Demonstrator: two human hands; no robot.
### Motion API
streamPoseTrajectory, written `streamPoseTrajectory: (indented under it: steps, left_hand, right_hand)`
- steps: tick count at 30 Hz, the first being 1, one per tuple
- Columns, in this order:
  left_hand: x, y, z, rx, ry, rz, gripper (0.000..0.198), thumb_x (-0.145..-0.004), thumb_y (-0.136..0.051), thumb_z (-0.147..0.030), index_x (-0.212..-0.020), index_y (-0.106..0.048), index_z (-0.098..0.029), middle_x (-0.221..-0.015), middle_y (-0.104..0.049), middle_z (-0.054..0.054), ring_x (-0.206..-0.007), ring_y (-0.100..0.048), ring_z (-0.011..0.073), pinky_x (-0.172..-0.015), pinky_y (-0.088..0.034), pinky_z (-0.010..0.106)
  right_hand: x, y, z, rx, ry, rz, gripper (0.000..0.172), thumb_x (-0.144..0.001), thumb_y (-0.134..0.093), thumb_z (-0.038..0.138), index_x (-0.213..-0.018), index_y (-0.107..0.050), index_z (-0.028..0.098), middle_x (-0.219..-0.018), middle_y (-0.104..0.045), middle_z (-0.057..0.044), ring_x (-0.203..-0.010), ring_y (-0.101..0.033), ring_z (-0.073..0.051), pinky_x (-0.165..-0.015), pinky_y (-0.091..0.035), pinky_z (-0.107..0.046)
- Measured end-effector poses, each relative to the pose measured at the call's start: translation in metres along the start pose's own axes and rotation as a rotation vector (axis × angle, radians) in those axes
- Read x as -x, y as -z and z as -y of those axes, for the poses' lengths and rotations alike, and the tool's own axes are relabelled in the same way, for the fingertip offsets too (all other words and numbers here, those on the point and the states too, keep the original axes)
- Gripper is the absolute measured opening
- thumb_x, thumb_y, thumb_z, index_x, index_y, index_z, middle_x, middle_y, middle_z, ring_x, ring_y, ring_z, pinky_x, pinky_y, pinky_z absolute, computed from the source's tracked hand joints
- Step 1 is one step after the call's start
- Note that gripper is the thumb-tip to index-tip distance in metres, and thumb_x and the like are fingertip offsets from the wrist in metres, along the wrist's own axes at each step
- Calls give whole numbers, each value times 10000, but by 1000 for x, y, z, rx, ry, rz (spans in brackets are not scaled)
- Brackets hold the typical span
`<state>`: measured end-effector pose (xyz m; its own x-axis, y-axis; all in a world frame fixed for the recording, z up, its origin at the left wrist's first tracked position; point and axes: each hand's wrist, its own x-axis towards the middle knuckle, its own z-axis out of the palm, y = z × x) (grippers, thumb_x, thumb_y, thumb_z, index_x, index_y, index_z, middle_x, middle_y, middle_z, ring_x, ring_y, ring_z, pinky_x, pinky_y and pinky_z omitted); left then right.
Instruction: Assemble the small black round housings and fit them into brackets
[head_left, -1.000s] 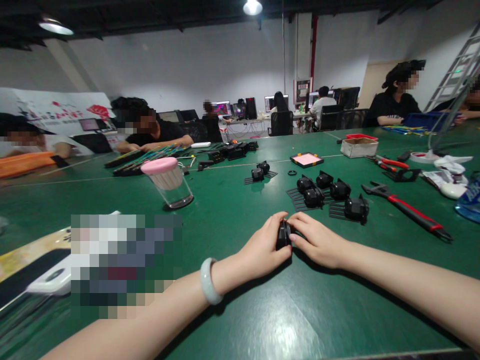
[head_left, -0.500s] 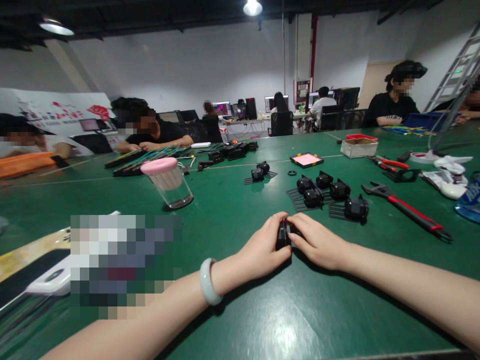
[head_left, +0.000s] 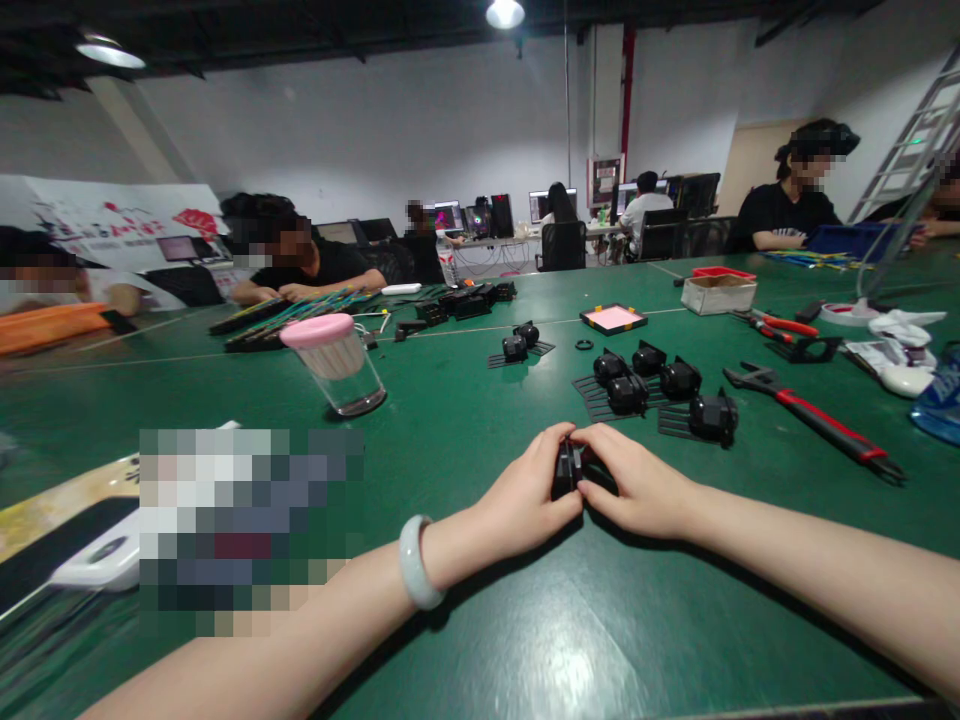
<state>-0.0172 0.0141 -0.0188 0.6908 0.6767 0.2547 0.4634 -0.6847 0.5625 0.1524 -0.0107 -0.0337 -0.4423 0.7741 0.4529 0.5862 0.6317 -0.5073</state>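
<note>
Between my hands, low over the green table [head_left: 480, 610], is a small black plastic part [head_left: 568, 470]. My left hand [head_left: 536, 485] is closed on its left side, with the thumb at the near end and the fingers at the far end. My right hand [head_left: 634, 480] grips the same part from the right, its fingertips and thumb pressed to it. Much of the part is covered by my fingers. Just beyond my hands lie several black housings with comb-like prongs [head_left: 626, 393]; one more pronged housing [head_left: 709, 415] sits to their right.
An adjustable wrench [head_left: 817, 420] with red-black handle lies at right, near red-handled pliers [head_left: 784, 327]. A glass cup with pink lid [head_left: 337, 370] stands left. Farther back are a pink-topped square [head_left: 613, 319] and a white box with red rim [head_left: 718, 293]. Several people sit around.
My right hand's fingers and thumb have shifted slightly on the black part. My left hand stays nearly where it was, and the things on the table have not moved.
</note>
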Motion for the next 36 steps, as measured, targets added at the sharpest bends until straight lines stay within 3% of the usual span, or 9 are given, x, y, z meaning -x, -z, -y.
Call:
streamPoseTrajectory:
  steps: [9, 36]
  left_hand:
    - [-1, 0, -1, -2, -14, -13, 593, -682, -526, -153, -1223, -282, -161, -1235, -385, 107, -1111, -405, 220, -956, -337, 368]
    - [-1, 0, -1, 0, -6, -17, 602, -678, -529, -152, -1227, -281, -160, -1247, -387, 109, -1126, -402, 229, -958, -336, 382]
  right_hand:
    - [0, 1, 0, 37, 7, 28, 331, -727, -491, 149, -1050, -417, 147, -995, -497, -84, -928, -458, -184, -838, -396, -336]
    - [0, 2, 0, 106, 12, 56, 342, -760, -468, 189, -1092, -414, 127, -1041, -514, -102, -976, -456, -197, -876, -377, -352]
